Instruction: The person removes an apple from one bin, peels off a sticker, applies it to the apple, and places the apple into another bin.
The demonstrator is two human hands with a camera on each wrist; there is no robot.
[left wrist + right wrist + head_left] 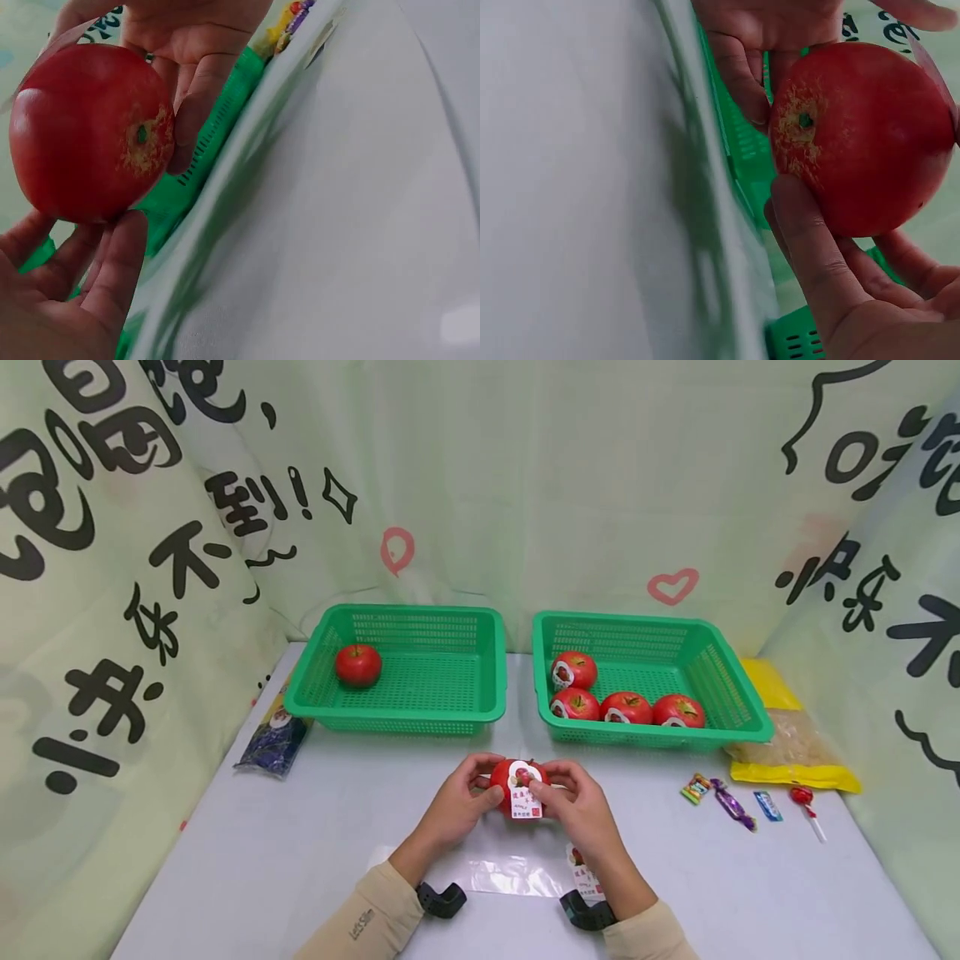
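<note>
Holds a red apple [90, 135] above the counter [300, 860] in half-curled fingers of left hand [457, 806] and right hand [582, 806], with right thumb on its sticker [526, 806]; faces green basket [397, 725] at ten-thirty, second basket [645, 739] at one-thirty.

Beige sleeves [382, 906] — black, perhaps plastic, wristbands [587, 912]

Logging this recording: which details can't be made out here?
Head view: fine print on the held apple's label, too small and partly under the right hand.
Both wrist views: that label's face, turned edge-on.
Head view: part of the second label, behind the right forearm.
Head view: part of the dark bag, behind the left basket.
</note>
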